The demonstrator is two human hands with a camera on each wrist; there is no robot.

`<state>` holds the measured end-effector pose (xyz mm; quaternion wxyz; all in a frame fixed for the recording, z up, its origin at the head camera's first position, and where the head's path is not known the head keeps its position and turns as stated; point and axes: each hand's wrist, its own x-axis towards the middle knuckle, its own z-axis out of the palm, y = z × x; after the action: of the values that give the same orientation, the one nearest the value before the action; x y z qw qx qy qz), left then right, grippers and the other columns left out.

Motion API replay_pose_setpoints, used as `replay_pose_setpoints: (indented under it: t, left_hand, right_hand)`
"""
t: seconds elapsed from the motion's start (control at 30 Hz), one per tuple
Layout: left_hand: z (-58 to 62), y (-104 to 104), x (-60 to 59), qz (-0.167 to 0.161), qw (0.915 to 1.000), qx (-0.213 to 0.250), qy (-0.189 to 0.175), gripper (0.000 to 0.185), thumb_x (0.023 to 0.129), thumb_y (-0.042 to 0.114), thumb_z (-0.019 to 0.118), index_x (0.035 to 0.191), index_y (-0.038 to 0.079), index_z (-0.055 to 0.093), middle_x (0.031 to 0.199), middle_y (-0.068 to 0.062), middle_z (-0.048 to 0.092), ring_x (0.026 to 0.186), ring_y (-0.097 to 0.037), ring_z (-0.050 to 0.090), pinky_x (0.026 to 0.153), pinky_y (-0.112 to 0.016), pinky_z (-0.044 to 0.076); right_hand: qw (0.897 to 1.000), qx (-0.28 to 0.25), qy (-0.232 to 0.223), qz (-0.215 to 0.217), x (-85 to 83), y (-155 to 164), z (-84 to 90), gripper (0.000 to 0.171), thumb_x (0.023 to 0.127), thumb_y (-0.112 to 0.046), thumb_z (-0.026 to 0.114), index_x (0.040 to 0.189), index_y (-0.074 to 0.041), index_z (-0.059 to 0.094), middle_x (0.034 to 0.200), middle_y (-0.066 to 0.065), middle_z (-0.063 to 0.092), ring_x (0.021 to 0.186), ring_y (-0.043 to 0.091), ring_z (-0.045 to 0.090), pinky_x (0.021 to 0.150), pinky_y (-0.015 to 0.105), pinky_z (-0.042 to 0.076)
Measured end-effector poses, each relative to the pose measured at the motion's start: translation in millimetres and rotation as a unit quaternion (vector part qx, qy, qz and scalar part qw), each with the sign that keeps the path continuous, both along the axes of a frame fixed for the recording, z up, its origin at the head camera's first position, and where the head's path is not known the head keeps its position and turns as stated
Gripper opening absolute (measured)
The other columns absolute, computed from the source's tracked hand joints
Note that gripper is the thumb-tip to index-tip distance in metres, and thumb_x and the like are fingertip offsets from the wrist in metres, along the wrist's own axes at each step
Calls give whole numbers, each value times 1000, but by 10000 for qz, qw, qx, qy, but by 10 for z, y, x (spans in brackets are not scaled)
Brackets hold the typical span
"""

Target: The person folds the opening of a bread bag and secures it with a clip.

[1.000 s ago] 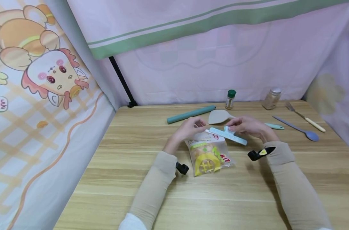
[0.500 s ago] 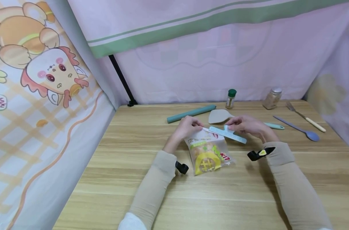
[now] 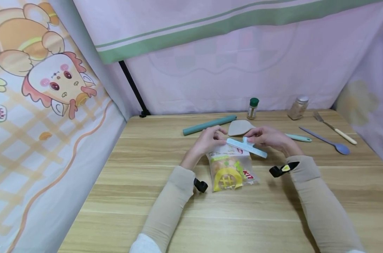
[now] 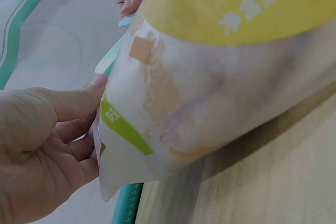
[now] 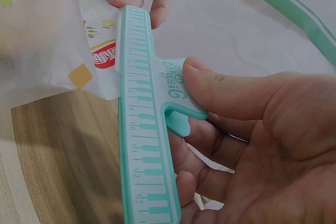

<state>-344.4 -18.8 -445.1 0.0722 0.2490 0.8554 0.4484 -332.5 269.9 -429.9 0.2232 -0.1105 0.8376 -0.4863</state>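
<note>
A snack bag [image 3: 230, 168] lies near the middle of the wooden table [image 3: 147, 196], its yellow-printed bottom toward the person and its top edge lifted between the two hands. A pale blue-green bag clip [image 3: 246, 147], long and marked like a ruler, sits across the top of the bag, slanting down to the right. The right hand [image 3: 268, 137] grips the clip by its handle, thumb pressed on the upper tab and fingers curled beneath, as the right wrist view shows plainly [image 5: 247, 129]. The left hand [image 3: 208, 140] pinches the top left corner of the bag, thumb on one side and fingers curled behind it, just beside the end of the clip; the left wrist view shows this hold up close [image 4: 47, 150]. Behind the hands lie a teal rolled mat [image 3: 209, 125] and a grey spatula [image 3: 240, 127]. Further back stand a green-capped spice jar [image 3: 252, 108] and a silver-capped shaker [image 3: 298, 108]. To the right lie a purple spoon [image 3: 327, 141] and a fork [image 3: 335, 132] with a cream handle
</note>
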Motion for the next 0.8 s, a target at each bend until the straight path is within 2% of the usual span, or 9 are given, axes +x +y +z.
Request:
replay_pose_setpoints:
  t: [0.3,0.47,0.57,0.67,0.8]
  left_hand:
    - [-34,2,-9,-189,9995,243,-5,46,95,11,78,137,9,62,97,-10,75,88,-18,71,80,-28,56]
    - [-79,51,-23,-333,9987,360,-114,48,93,10,80,137,11,61,112,-10,67,96,-21,69,81,-27,58]
    - [-98,84,-30,-463,9982,390,37,48,93,8,80,137,10,60,126,-14,66,110,-24,67,88,-29,59]
    - [-114,100,-36,-473,9980,352,230,46,94,9,79,136,10,61,134,-16,66,118,-26,65,93,-31,58]
    - [-135,105,-43,-482,9979,225,362,42,96,10,77,135,10,61,134,-15,67,115,-27,67,93,-31,57]
  right_hand:
    - [10000,11,66,-2,-10,12,-33,46,105,-28,67,139,1,63,79,-6,51,62,12,40,58,28,36]
    - [9998,-124,98,74,-7,-25,-37,47,105,-28,66,141,2,61,94,-2,58,70,14,46,64,29,42]
    - [9997,-220,47,57,1,-60,-22,47,105,-28,66,142,1,60,102,0,59,74,14,47,67,29,43]
    - [9996,-269,28,-5,2,-74,-18,46,106,-28,65,142,0,60,106,1,59,75,15,47,67,30,43]
    - [9998,-135,140,-34,3,-86,-36,45,106,-31,65,141,-4,62,106,2,59,75,16,47,67,31,43]
